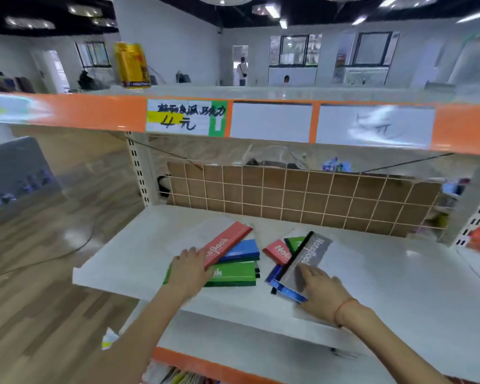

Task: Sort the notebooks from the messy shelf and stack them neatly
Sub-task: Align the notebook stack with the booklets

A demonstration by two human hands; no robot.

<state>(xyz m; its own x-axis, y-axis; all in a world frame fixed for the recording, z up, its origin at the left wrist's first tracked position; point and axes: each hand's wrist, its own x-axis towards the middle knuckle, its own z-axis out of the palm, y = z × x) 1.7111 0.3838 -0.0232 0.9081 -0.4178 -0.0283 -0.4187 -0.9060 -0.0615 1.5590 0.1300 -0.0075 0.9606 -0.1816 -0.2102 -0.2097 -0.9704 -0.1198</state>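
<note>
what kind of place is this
Probably a shop, perhaps a mock one: a retail shelf with an orange price strip, a handwritten price tag, and notebooks laid out as stock.

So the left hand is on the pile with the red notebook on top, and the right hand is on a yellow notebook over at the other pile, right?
Not quite. In the head view the notebook under the right hand is grey, not yellow. The rest holds: the left hand is on the pile topped by the red notebook.
</note>
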